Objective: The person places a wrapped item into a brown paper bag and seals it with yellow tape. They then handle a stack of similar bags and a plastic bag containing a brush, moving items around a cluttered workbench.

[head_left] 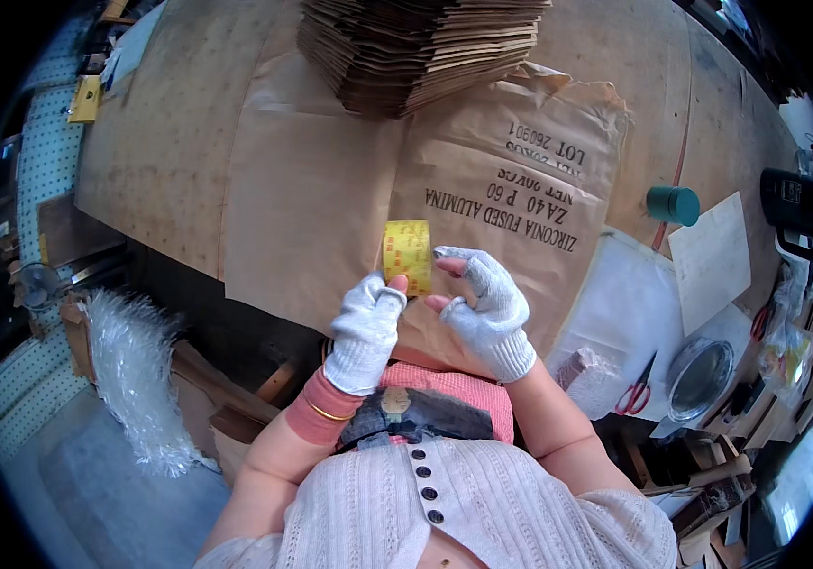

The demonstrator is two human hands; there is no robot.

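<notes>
A yellow roll with red print, which looks like tape or labels (407, 248), stands over the brown paper sheet (321, 209) in front of me. My left hand (366, 318), in a white knitted glove with bare fingertips, grips its lower left side; the thumb lies on its face and the other fingers are hidden. To the right of the roll is my right hand (489, 302), gloved likewise. Its thumb and fingers are curved and apart, pointing at the roll's edge, with nothing seen between them.
A thick stack of folded brown paper (425, 57) sits at the far side of the wooden table (160, 142). Rightward are a green cylinder (674, 204), white sheets (712, 248), red-handled scissors (634, 396) and a round clear container (700, 379). Shredded white plastic strands (136, 379) hang at left.
</notes>
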